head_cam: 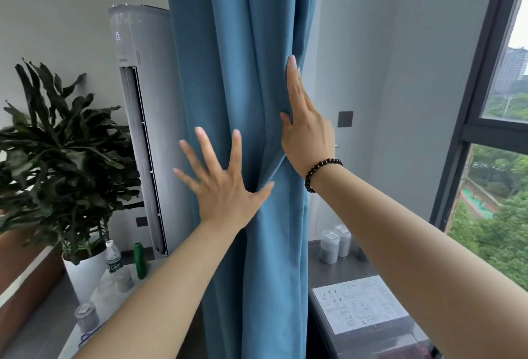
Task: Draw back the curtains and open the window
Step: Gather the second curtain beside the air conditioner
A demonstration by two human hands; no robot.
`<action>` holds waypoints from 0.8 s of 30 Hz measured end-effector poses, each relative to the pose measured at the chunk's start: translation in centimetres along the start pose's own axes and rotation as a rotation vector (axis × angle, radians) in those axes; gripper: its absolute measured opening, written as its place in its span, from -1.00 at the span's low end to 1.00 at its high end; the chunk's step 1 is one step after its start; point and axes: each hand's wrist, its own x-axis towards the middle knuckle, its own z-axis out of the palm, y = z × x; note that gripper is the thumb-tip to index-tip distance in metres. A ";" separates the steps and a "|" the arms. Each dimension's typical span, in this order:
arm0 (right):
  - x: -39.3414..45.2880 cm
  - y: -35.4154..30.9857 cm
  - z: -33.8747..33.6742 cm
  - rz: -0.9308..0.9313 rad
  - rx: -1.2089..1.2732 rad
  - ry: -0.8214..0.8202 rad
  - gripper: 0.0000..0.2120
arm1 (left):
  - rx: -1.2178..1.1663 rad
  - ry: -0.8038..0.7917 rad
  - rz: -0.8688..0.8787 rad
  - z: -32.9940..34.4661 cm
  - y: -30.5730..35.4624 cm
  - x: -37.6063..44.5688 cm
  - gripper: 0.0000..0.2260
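Note:
A blue curtain [243,73] hangs bunched into folds in the middle of the view, beside the white wall. My left hand [220,184] lies flat on its front with fingers spread straight. My right hand [305,127], with a dark bead bracelet at the wrist, presses straight fingers against the curtain's right edge, higher up. The window [497,176] with a dark frame is at the far right, uncovered, showing trees and buildings outside. I cannot tell whether its pane is open.
A tall white air conditioner [143,130] stands left of the curtain, with a potted plant [57,141] and bottles [114,256] beside it. On the grey sill [337,273] sit two lidded cups [334,244] and a printed sheet [360,304].

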 end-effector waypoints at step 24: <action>9.5 -4.5 14.0 -0.029 0.265 -0.031 0.05 | -0.235 0.085 0.271 11.2 -10.6 9.4 -0.36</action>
